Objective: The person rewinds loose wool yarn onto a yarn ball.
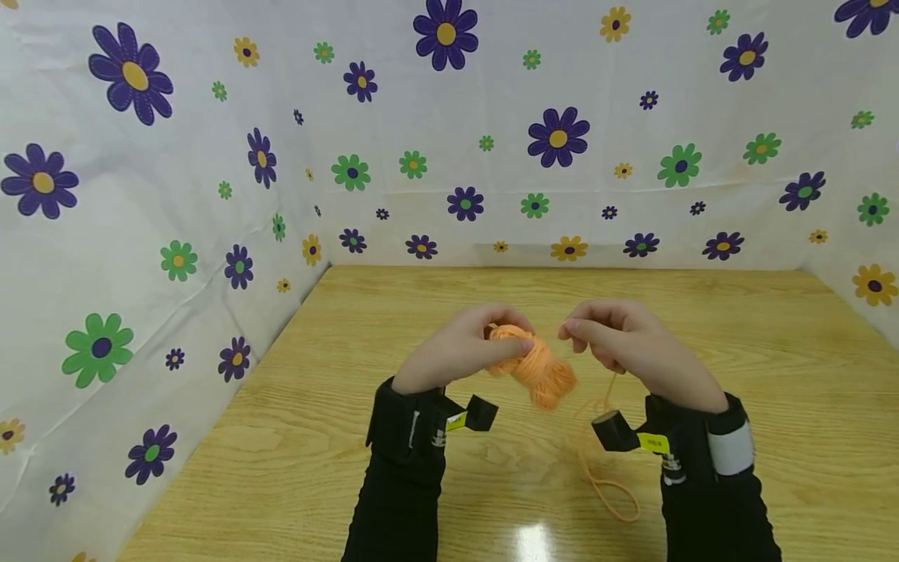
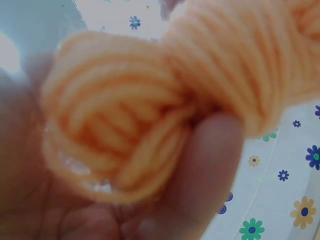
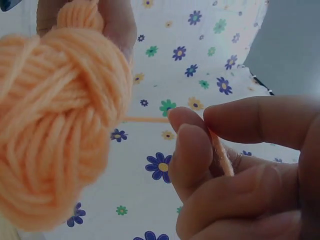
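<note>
A bundle of orange yarn (image 1: 535, 370), wound tightly round its middle, is held up above the table by my left hand (image 1: 469, 341). In the left wrist view the thumb (image 2: 207, 165) presses on the yarn (image 2: 120, 115) near a crease between its looped end and the wrapped part. My right hand (image 1: 627, 343) is a short way to the right and pinches a single strand between thumb and fingers. Seen from the right wrist, that strand (image 3: 147, 119) runs taut from the bundle (image 3: 60, 115) to the fingertips (image 3: 187, 145).
A loose tail of yarn (image 1: 618, 507) hangs below the right hand and lies in a loop on the wooden table (image 1: 281, 460). White cloth (image 1: 393, 125) printed with flowers closes off the back and sides. Black wrist camera mounts (image 1: 481, 414) stick out over the table.
</note>
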Demonstrator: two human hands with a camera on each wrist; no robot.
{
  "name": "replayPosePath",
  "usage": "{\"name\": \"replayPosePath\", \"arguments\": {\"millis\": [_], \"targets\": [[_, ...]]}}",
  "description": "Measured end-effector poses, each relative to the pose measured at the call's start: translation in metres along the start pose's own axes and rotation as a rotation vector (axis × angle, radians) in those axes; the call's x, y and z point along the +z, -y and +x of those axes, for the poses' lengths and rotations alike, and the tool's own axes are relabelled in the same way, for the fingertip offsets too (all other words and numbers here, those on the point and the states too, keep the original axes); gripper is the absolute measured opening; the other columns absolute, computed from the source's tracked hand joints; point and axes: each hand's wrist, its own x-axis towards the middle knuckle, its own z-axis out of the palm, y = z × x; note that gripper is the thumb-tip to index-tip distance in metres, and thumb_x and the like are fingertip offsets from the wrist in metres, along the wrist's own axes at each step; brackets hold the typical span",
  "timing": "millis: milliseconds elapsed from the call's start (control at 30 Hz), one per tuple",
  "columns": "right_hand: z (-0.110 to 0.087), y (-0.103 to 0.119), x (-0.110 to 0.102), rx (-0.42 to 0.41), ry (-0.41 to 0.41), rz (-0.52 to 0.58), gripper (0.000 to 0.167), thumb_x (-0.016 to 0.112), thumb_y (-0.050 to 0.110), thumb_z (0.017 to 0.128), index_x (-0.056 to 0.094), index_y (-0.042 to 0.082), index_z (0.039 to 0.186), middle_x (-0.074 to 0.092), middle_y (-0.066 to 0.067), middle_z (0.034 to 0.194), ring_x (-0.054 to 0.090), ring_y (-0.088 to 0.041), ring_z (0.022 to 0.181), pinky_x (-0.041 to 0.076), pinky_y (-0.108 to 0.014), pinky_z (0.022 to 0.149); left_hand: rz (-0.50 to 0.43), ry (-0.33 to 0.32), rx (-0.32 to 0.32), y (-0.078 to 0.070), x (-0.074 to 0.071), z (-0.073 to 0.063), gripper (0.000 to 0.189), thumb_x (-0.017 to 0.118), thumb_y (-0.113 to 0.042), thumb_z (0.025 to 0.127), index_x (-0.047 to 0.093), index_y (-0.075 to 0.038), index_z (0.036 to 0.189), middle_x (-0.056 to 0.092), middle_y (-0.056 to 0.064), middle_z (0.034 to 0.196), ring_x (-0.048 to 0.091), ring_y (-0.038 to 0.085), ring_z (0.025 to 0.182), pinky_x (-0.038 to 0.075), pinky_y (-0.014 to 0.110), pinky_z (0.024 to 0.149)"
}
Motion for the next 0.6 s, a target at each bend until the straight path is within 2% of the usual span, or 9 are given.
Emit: {"name": "replayPosePath", "arguments": {"millis": [167, 400, 600], "targets": [[-0.006, 0.005, 0.000, -0.040, -0.015, -0.003, 0.029, 0.047, 0.021, 0.097, 0.060, -0.005, 0.104, 0.053, -0.011, 0.080, 0.033, -0.015, 0.047, 0.030, -0.028, 0.045, -0.065, -0.076, -0.028, 0.001, -0.001, 0.001, 0.022, 0.059, -0.021, 0.090, 0.059, -0.007, 0.107, 0.057, 0.008, 0.100, 0.053, 0.019, 0.078, 0.047, 0.028, 0.066], [-0.013, 0.014, 0.003, -0.102, -0.012, -0.028, 0.027, 0.048, 0.021, 0.097, 0.061, -0.002, 0.098, 0.048, -0.004, 0.066, 0.034, -0.016, 0.047, 0.031, -0.029, 0.043, -0.117, -0.249, -0.055, 0.003, -0.002, 0.004, 0.025, 0.058, -0.022, 0.091, 0.058, -0.007, 0.111, 0.057, 0.008, 0.104, 0.051, 0.021, 0.081, 0.048, 0.031, 0.070], [-0.015, 0.017, 0.009, -0.148, 0.031, -0.054, 0.024, 0.048, 0.021, 0.097, 0.063, 0.003, 0.094, 0.051, -0.007, 0.074, 0.037, -0.017, 0.049, 0.035, -0.029, 0.043, -0.238, -0.380, -0.057, 0.004, -0.002, 0.006, 0.026, 0.058, -0.018, 0.091, 0.057, -0.004, 0.113, 0.053, 0.011, 0.109, 0.051, 0.020, 0.084, 0.047, 0.026, 0.068]]}}
